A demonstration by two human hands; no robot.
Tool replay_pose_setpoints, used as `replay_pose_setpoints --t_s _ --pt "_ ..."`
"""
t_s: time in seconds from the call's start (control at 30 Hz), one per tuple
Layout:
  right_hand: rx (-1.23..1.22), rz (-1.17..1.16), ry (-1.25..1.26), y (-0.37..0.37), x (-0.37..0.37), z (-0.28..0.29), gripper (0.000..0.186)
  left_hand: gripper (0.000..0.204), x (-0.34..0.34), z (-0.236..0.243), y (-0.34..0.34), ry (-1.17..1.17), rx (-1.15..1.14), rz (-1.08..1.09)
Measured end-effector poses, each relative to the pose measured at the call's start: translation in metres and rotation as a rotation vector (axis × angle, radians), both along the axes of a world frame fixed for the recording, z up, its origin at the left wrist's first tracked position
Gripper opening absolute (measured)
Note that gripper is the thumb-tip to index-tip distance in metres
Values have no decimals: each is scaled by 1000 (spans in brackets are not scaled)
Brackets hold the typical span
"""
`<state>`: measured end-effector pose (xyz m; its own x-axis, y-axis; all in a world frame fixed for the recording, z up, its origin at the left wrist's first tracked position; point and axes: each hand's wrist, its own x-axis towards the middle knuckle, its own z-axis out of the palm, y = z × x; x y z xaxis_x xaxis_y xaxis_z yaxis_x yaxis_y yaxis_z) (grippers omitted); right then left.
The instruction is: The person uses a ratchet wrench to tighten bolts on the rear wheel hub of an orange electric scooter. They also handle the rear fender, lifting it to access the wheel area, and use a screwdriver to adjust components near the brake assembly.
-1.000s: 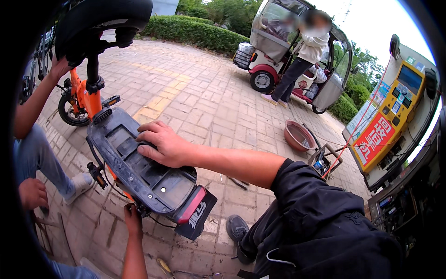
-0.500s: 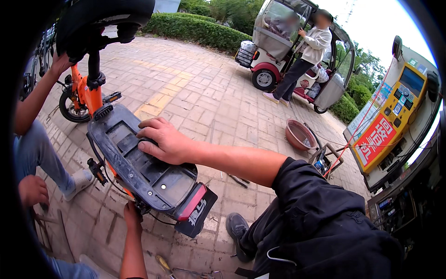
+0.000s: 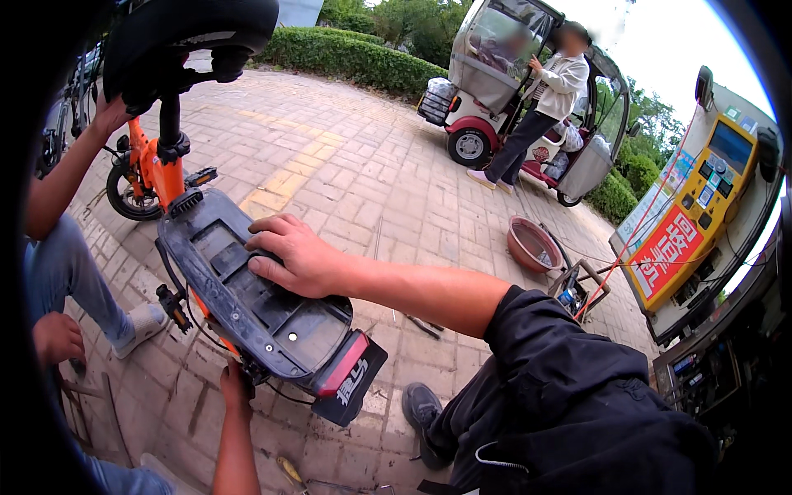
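My right hand (image 3: 289,257) rests on the black plastic deck (image 3: 301,334) at the back of an orange electric bike (image 3: 161,169), fingers apart and bent over a raised ridge. My left hand (image 3: 235,384) reaches up to the underside of that deck, near its rear and a dangling cable (image 3: 289,394); its fingers are mostly hidden. The bike's saddle (image 3: 190,29) is tipped up. A co-worker's hand (image 3: 111,111) touches the bike under the saddle; their other hand (image 3: 58,338) is at their knee.
A person (image 3: 561,82) stands at an enclosed tricycle (image 3: 487,70) beyond the paving. To the right are a water basin (image 3: 532,243), a metal tool frame (image 3: 577,285) and a yellow machine (image 3: 709,181). A yellow-handled tool (image 3: 289,470) lies at the bottom. A hedge (image 3: 346,54) runs behind.
The person by the tricycle has shifted a little from one second ago, a hand now raised to the door frame. Both my hands and the bike stay almost still.
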<state>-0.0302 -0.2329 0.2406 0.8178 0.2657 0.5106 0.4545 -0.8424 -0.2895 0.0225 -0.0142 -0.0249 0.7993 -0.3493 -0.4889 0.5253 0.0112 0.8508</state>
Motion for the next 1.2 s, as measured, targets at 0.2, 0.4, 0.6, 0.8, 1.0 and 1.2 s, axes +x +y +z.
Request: replay_pose_setpoints --t_s 0.2,0.4,0.6,0.8,1.0,1.2 --pt "5 6 -2 6 3 3 33 23 2 -20 7 -252 -91 77" --pt "-2 4 7 4 -1 0 33 24 5 -15 4 -7 33 21" --pt "7 3 0 0 -3 2 33 23 3 -25 16 -21 32 42" --pt "-62 3 1 7 6 13 32 28 -22 -41 72 -728 1009 -594" --pt "-97 -29 -50 -4 3 5 34 40 -31 -29 70 -773 1213 -848" --pt "-95 -1 7 8 3 8 36 31 -4 9 25 -709 105 -185"
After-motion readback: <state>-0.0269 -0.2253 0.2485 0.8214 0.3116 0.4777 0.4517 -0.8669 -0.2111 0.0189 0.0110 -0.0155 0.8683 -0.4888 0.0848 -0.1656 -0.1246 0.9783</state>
